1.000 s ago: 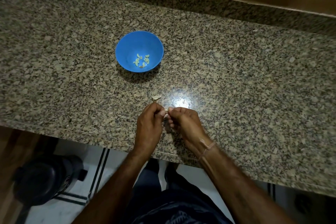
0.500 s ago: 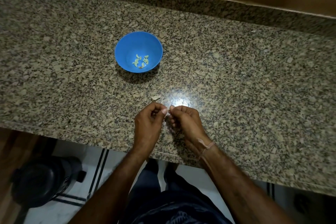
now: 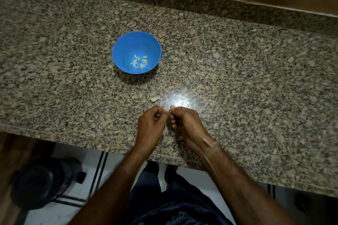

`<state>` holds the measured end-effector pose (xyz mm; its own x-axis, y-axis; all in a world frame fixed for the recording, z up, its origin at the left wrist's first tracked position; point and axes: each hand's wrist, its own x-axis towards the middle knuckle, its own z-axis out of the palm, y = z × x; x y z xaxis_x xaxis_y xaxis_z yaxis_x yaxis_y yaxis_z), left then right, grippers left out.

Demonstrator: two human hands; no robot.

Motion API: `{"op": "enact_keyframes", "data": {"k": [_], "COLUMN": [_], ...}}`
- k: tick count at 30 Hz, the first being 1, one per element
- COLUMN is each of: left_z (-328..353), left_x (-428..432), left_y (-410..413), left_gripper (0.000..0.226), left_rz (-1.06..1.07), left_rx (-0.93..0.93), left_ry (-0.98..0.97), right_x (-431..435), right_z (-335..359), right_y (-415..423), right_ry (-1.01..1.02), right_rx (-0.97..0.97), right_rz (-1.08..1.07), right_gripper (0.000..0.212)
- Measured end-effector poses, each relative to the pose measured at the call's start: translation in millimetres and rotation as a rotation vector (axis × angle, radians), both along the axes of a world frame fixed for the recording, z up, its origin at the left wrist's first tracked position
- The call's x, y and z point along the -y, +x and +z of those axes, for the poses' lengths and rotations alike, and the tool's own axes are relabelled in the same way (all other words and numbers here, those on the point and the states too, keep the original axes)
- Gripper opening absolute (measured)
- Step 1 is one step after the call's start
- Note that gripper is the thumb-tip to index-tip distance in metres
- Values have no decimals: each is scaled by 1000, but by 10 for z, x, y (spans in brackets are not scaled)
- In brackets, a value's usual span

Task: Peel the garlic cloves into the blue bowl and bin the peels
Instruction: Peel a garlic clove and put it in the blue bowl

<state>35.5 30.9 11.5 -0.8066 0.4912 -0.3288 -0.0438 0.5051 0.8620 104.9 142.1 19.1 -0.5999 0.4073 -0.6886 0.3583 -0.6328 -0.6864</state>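
A blue bowl [image 3: 124, 49] stands on the granite counter [image 3: 237, 78] and holds several pale peeled garlic cloves [image 3: 139, 61]. Nearer the front edge, my left hand [image 3: 150, 127] and my right hand [image 3: 184, 124] meet fingertip to fingertip. Both pinch a small garlic clove [image 3: 168, 112] between them, of which only a pale sliver shows. A scrap of garlic peel [image 3: 154, 99] lies on the counter just beyond my hands.
A black bin [image 3: 42, 182] stands on the floor below the counter's front edge at the left. A wooden wall runs behind the counter's raised granite back strip. A bright light reflection shines on the stone beside my right hand.
Both hands stay together at the same spot, working the clove; my fingers have shifted slightly. The bowl and the peel scrap have not moved.
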Motion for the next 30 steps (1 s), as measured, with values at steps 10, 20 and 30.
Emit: {"op": "enact_keyframes", "data": {"k": [10, 20, 30], "left_z": [99, 38, -119], "left_x": [-90, -97, -32], "left_y": [7, 10, -23], "left_gripper": [8, 7, 11], "left_rz": [62, 114, 29], "left_rx": [2, 9, -292], "left_ry": [154, 96, -106], "right_x": [-34, -61, -87], "right_z": [-5, -106, -152], "right_y": [53, 31, 76], "right_ry": [146, 55, 167], "right_rx": [-47, -14, 28], "right_rz": [-11, -41, 14], "right_gripper": [22, 23, 24]}}
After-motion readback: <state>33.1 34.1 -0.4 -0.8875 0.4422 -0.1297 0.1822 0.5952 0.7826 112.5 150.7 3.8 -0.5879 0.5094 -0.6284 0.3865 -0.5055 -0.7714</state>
